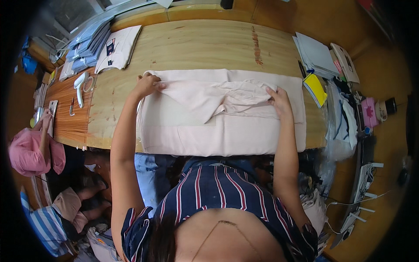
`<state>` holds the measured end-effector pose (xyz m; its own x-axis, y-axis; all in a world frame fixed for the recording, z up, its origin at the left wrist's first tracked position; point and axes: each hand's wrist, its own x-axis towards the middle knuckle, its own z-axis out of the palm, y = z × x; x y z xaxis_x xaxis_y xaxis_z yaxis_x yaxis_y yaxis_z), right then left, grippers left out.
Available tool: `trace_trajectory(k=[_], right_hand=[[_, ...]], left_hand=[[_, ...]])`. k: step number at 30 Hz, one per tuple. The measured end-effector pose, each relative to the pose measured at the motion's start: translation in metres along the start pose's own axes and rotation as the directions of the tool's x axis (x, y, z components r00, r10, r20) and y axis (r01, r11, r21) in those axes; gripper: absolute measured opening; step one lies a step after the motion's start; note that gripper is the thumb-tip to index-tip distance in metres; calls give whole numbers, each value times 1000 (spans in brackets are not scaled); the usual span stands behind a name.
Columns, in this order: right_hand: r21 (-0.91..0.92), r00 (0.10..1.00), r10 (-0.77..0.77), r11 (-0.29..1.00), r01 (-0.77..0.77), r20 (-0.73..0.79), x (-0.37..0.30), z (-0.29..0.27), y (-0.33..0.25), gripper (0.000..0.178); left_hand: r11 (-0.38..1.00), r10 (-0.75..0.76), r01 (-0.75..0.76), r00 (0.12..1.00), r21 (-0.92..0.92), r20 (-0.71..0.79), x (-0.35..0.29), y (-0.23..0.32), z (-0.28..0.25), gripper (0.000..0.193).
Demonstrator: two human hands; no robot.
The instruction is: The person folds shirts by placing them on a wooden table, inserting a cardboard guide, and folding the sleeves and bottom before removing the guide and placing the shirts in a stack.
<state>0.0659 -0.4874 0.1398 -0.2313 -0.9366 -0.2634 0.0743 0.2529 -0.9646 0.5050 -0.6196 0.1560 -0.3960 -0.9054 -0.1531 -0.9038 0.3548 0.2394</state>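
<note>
My left hand (147,85) pinches the far-left corner of the pale pink garment (209,98), and my right hand (279,101) has its grip closed on the bunched fold at the garment's right side; the cloth lies across the middle of the wooden bench (196,43), its near edge hanging over toward me; I judge the loose crumple between my hands could set into a crooked crease if I pull unevenly; the overhanging part could drag the whole piece off the near edge; the yellow pad (315,88) on the right sits close enough to snag
</note>
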Motion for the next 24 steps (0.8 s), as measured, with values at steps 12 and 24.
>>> trace_trajectory(k=[12,24], right_hand=[[-600,889,192,678,-426,-415,-168,-163,52,14],[377,946,228,917,-129,-232,-189,-155,174,32]], left_hand=[[460,-144,504,855,-731,499,-208,54,48,20],[621,-163,193,980,-760,115,-183,24,279,53]])
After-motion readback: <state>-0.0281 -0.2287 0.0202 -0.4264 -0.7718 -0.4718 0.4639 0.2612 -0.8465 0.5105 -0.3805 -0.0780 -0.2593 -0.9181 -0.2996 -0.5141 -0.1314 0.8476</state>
